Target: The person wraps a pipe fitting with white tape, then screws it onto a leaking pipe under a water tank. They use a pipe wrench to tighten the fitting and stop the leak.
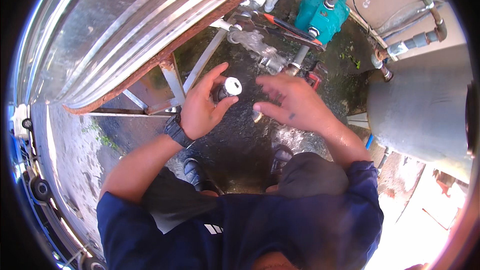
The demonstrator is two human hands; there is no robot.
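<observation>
My left hand [201,109] is closed around a short grey pipe fitting [220,92]. Its white end [233,86], with a dark hole in the middle, points up and to the right. Just to the right, my right hand [295,101] is apart from the fitting, fingers spread and a little blurred, with nothing visible between them. A small pale piece [257,116] shows right by the right thumb; I cannot tell whether it touches the hand or lies on the ground below.
Beyond my hands lie a handsaw [292,31], a clear plastic bag [255,42] and a red tool [316,76]. A teal water pump [322,14] joins grey piping [301,56]. A corrugated metal tank [145,25] on a rusty stand rises left; a smooth metal tank [422,110] stands right.
</observation>
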